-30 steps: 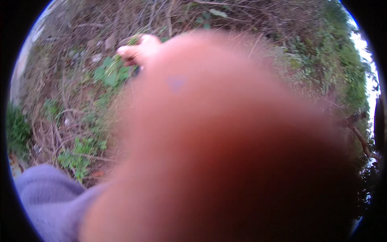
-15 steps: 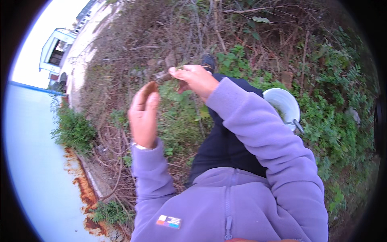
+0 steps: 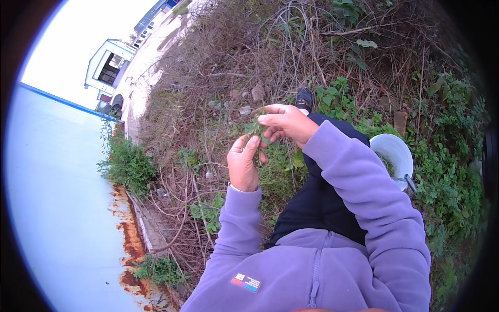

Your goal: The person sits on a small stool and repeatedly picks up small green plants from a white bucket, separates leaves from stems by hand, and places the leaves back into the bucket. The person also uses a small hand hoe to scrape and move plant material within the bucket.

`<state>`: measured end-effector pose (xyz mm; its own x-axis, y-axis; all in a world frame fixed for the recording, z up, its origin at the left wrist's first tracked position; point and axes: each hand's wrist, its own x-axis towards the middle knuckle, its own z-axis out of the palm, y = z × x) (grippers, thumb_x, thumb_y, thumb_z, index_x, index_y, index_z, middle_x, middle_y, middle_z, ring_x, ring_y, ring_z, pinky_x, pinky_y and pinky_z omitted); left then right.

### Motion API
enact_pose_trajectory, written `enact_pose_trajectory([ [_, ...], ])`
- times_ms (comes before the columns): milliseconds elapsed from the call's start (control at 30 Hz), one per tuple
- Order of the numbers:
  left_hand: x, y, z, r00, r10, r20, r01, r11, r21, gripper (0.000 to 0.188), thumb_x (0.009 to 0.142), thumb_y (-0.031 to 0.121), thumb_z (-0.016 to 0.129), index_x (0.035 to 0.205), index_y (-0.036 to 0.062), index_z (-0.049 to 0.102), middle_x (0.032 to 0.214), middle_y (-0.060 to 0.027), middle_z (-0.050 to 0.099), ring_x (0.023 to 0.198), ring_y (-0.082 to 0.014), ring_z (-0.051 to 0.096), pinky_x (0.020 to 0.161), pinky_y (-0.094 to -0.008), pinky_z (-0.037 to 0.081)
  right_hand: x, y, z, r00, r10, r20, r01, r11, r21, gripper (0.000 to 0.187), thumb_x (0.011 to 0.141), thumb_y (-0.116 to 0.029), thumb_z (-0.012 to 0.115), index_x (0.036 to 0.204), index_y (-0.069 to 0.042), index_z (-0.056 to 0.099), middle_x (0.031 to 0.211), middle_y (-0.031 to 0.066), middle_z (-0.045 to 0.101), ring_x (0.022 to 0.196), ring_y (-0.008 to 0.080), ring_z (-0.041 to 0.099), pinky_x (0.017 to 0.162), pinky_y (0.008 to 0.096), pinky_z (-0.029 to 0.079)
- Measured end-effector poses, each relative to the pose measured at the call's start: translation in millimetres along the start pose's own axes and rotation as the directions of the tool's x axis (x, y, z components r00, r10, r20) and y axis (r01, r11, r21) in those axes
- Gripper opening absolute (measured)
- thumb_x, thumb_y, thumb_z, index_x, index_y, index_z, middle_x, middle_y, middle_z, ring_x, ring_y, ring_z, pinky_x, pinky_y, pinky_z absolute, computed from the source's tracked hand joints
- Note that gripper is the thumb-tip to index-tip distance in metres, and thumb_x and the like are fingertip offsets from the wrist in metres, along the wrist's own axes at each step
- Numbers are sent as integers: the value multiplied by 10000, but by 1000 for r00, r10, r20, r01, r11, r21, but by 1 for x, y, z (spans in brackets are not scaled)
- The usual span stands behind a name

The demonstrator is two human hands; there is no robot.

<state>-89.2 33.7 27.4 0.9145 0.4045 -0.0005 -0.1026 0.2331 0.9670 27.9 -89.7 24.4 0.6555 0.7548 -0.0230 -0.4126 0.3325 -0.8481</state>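
My left hand [image 3: 243, 165] and my right hand [image 3: 285, 124] are raised together in front of me, both pinching a small green leafy sprig [image 3: 255, 129] between their fingertips. The left fingers close on its lower stem, the right fingers on its upper leaves. Purple sleeves cover both forearms. A white bucket [image 3: 397, 152] with some greens inside sits on the ground to the right of my right arm, beside my dark trouser leg [image 3: 317, 208] and black shoe [image 3: 304, 97].
Dry brown stems and twigs [image 3: 208, 93] cover the ground ahead, with green weeds [image 3: 447, 171] thick at the right. A pale blue metal wall with rust [image 3: 57, 208] runs along the left. A small white building [image 3: 106, 65] stands far off.
A second ago an arm blurred most of the view; it has cleared. Since half a second ago the left hand has closed in on the sprig held by the right.
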Motion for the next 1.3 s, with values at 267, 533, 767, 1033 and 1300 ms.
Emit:
enact_pose_trajectory([
  [267, -6, -1, -10, 992, -124, 21, 126, 986, -108, 173, 920, 206, 556, 992, 49, 558, 769, -74, 618, 505, -127, 488, 483, -289, 412, 4, 6, -3, 998, -24, -62, 21, 998, -55, 379, 843, -269, 680, 1082, 18, 615, 863, 40, 617, 676, 95, 579, 575, 236, 490],
  [533, 0, -6, -16, 995, -91, -46, 82, 984, -157, 425, 922, 364, 547, 1145, 3, 567, 1045, -84, 628, 907, -160, 576, 771, -318, 436, 8, 10, -5, 998, -35, -51, 28, 992, -126, 265, 842, -212, 684, 984, 10, 656, 727, 17, 616, 600, 74, 547, 545, 234, 464],
  [767, -5, -6, -21, 997, -52, -61, 48, 997, -66, 305, 894, 282, 618, 1076, 36, 613, 986, -23, 631, 890, -101, 559, 765, -259, 412, 11, 21, -1, 996, -83, 13, 81, 905, -419, 274, 813, -219, 688, 955, 16, 685, 762, 63, 667, 669, 123, 598, 615, 285, 481],
  [1033, -3, -12, -23, 999, -26, -18, 28, 995, 94, 113, 880, 80, 622, 969, 10, 620, 849, 14, 613, 753, -47, 522, 698, -187, 402, 7, 27, 3, 970, -218, 109, 235, 712, -662, 257, 802, -232, 659, 925, -9, 689, 800, 149, 681, 727, 205, 649, 676, 339, 494],
  [1300, -5, -10, -24, 990, 4, 138, -22, 991, 131, 114, 918, 99, 558, 996, 20, 585, 898, 7, 594, 808, -51, 502, 750, -214, 397, 9, 28, 2, 993, -48, 106, 95, 864, -494, 226, 854, -218, 624, 916, -9, 681, 722, 63, 646, 660, 100, 586, 619, 285, 477],
])
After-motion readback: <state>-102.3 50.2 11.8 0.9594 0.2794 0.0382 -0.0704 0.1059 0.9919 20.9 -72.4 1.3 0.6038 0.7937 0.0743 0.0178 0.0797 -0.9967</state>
